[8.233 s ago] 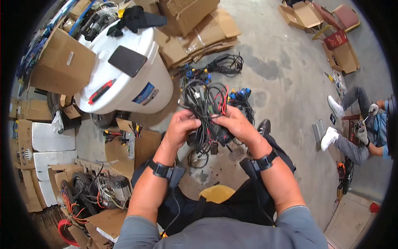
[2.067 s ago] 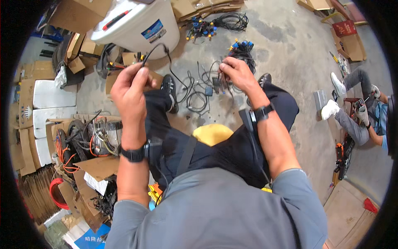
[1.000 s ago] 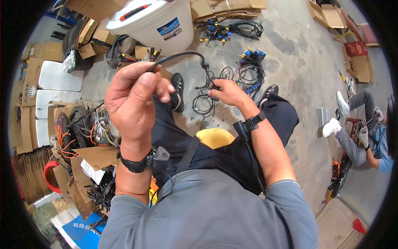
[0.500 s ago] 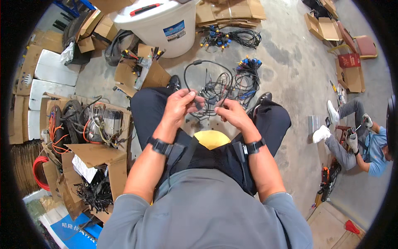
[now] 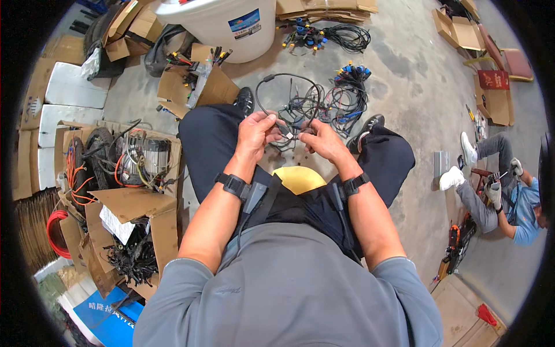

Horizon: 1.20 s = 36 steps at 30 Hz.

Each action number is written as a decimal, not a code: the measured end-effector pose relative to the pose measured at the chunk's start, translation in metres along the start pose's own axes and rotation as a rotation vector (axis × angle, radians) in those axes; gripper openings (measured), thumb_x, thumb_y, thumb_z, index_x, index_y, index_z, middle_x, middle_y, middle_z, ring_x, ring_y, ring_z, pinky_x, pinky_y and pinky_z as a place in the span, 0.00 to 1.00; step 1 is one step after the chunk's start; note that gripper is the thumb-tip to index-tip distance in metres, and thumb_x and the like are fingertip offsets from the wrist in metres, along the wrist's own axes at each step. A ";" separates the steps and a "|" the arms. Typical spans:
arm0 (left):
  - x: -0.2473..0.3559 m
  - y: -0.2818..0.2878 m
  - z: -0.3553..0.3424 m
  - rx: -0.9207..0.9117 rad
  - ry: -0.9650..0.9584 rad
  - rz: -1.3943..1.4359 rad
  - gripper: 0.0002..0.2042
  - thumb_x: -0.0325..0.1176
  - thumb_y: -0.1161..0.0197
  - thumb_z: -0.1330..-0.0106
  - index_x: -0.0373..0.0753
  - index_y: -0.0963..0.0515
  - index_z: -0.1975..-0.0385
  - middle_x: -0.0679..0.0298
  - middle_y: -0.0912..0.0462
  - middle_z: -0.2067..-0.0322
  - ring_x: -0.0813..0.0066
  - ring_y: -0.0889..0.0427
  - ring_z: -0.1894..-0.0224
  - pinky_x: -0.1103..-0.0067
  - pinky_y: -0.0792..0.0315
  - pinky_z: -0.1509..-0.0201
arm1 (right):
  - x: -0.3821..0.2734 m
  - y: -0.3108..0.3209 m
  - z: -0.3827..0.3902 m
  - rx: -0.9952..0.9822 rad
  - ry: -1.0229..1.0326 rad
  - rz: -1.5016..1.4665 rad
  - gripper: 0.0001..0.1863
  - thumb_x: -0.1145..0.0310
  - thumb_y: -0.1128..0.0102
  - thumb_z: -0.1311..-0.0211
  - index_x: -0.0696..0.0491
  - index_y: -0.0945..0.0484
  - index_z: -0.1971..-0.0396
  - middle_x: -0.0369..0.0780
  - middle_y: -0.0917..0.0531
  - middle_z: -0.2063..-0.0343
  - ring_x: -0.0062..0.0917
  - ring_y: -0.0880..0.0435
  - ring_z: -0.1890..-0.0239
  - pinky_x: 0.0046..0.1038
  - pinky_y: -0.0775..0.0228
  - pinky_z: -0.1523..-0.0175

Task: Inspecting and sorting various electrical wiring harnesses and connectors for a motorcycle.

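Note:
Between my knees I hold a black cable (image 5: 285, 75), bowed into a loop. My left hand (image 5: 254, 134) has its fingers closed on one side of the cable, beside a small white connector (image 5: 289, 135). Opposite it, my right hand (image 5: 322, 140) pinches the other side of the same cable. Just beyond both hands, tangled dark cables (image 5: 295, 104) lie on the concrete floor. A bundle with blue and yellow connectors (image 5: 352, 75) is right of them, and another coiled bundle (image 5: 341, 37) lies farther back.
A white tub (image 5: 214, 29) and flattened cardboard (image 5: 324, 7) are ahead. Open boxes with cable ends (image 5: 207, 87) and motor parts (image 5: 156, 165) crowd my left, near foam blocks (image 5: 75, 87). A co-worker (image 5: 520, 208) sits at right near a silver case (image 5: 442, 165) and tools (image 5: 454, 243).
Earlier I held a bunched harness; it is now a single looped cable, with others on the floor. My left hand has come down and inward toward my right; both rose slightly in the last half second.

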<state>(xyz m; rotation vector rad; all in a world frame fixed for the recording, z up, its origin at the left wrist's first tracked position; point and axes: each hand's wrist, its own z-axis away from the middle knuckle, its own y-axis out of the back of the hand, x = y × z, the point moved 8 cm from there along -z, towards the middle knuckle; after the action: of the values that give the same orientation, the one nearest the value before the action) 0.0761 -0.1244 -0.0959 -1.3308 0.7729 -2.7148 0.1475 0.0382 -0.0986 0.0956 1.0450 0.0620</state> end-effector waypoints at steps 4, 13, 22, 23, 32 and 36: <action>0.001 0.004 0.000 0.052 -0.003 -0.030 0.08 0.30 0.43 0.33 0.37 0.27 0.57 0.57 0.17 0.66 0.75 0.19 0.72 0.80 0.21 0.70 | 0.000 -0.008 -0.001 -0.094 0.014 -0.038 0.15 0.64 0.42 0.38 0.60 0.25 0.58 0.36 0.20 0.73 0.18 0.21 0.77 0.21 0.31 0.73; -0.002 -0.004 0.000 0.018 -0.001 -0.260 0.10 0.27 0.42 0.35 0.35 0.26 0.55 0.61 0.16 0.69 0.80 0.20 0.72 0.83 0.23 0.71 | 0.008 0.002 -0.004 -0.008 -0.025 -0.087 0.23 0.65 0.44 0.36 0.60 0.35 0.44 0.41 0.21 0.61 0.19 0.21 0.77 0.21 0.29 0.75; -0.002 -0.001 0.001 0.087 -0.062 -0.403 0.10 0.24 0.42 0.37 0.33 0.24 0.56 0.61 0.16 0.66 0.76 0.18 0.65 0.81 0.24 0.67 | 0.003 0.045 -0.012 0.272 0.174 -0.248 0.30 0.75 0.41 0.43 0.56 0.39 0.39 0.46 0.25 0.49 0.23 0.19 0.71 0.25 0.26 0.69; -0.002 -0.001 0.000 0.090 -0.061 -0.404 0.10 0.24 0.42 0.37 0.33 0.24 0.56 0.61 0.16 0.66 0.76 0.18 0.65 0.81 0.24 0.67 | 0.001 0.034 -0.015 0.135 0.149 -0.226 0.28 0.74 0.42 0.43 0.56 0.36 0.40 0.45 0.25 0.48 0.22 0.19 0.71 0.25 0.27 0.68; -0.013 -0.011 0.005 -0.034 0.042 -0.491 0.10 0.24 0.43 0.39 0.33 0.23 0.58 0.61 0.16 0.66 0.77 0.18 0.65 0.82 0.26 0.67 | -0.027 0.037 0.004 0.422 0.391 0.193 0.27 0.72 0.43 0.41 0.54 0.33 0.40 0.42 0.24 0.50 0.18 0.23 0.72 0.24 0.28 0.63; -0.017 -0.015 0.005 -0.120 0.054 -0.487 0.10 0.23 0.44 0.40 0.33 0.23 0.60 0.60 0.16 0.65 0.76 0.18 0.66 0.81 0.25 0.66 | -0.011 0.027 -0.006 0.261 0.289 0.054 0.16 0.70 0.44 0.37 0.57 0.25 0.50 0.38 0.19 0.64 0.18 0.21 0.70 0.24 0.28 0.64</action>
<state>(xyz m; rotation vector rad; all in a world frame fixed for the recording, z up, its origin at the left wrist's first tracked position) 0.0934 -0.1094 -0.0994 -1.6700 0.7004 -3.1214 0.1361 0.0647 -0.0891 0.3602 1.3363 -0.0124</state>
